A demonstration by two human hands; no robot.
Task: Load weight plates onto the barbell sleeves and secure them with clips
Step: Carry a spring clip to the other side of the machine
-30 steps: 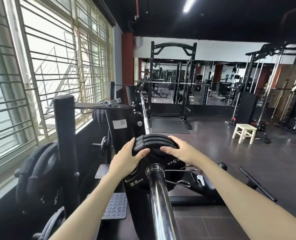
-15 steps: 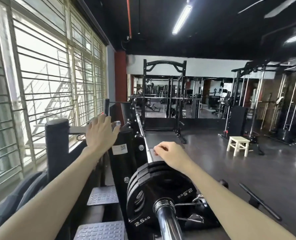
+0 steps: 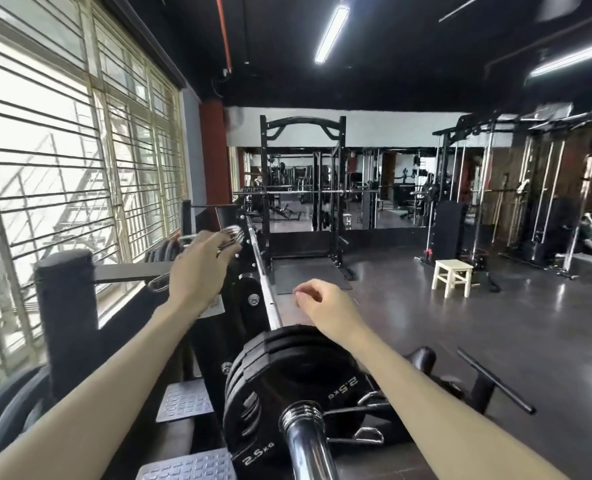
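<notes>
Now the left hand [image 3: 201,268] reaches up at centre-left of the frame, fingers spread and curling around a spring clip [image 3: 232,234] that sits on a rack peg; whether the fingers have closed on it I cannot tell, as the hand hides most of the coil. Right hand [image 3: 325,308] hovers at centre, loosely curled, holding nothing, just above the plates [image 3: 287,375]. Plates: three black discs stacked together on the sleeve [image 3: 308,445] at lower centre, outermost marked 2.5 kg. Sleeve end is bare chrome, no clip on it. Bar [image 3: 265,289] runs from the plates up toward the rack [image 3: 62,323]. Small stool [image 3: 452,277] stands on the floor at right, well apart.
</notes>
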